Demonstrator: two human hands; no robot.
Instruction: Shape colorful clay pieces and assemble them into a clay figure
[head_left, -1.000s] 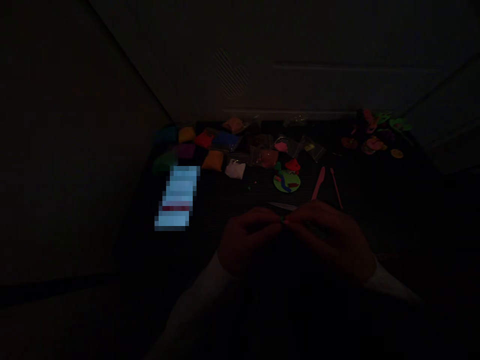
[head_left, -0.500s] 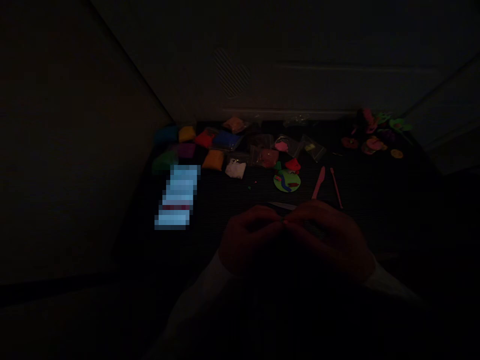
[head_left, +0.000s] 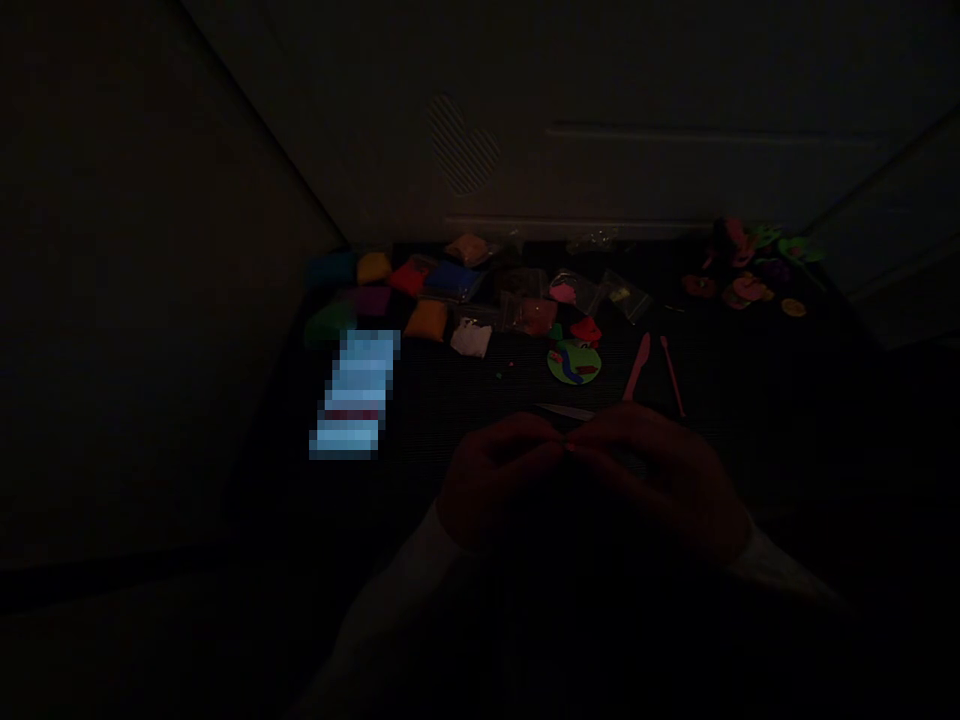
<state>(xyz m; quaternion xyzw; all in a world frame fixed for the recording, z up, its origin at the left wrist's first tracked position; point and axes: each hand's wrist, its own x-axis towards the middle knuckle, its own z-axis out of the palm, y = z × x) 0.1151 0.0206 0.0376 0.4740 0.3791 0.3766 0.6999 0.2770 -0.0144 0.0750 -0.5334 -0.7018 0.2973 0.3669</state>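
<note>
In dim light, my left hand (head_left: 499,480) and my right hand (head_left: 667,475) meet over the dark table, thumbs and fingers pinched tip to tip. A tiny piece seems to sit between the fingertips, too small and dark to name. Just beyond them lies a green clay disc (head_left: 585,359) with blue and red shapes on it and a small red-topped clay figure (head_left: 586,329) at its far edge. A pale pointed blade (head_left: 564,410) shows partly behind my fingers. A pink plastic knife (head_left: 637,365) and a thin pink stick tool (head_left: 673,375) lie beyond my right hand.
Several bags of coloured clay, among them an orange one (head_left: 427,320) and a white one (head_left: 472,338), line the back left. A bright pixelated screen (head_left: 355,390) lies at left. Finished-looking clay pieces (head_left: 746,290) crowd the back right. A wall (head_left: 660,180) rises behind.
Both hands stay in nearly the same place, fingertips together. The fingertips have shifted very slightly; the things on the table have not moved.
</note>
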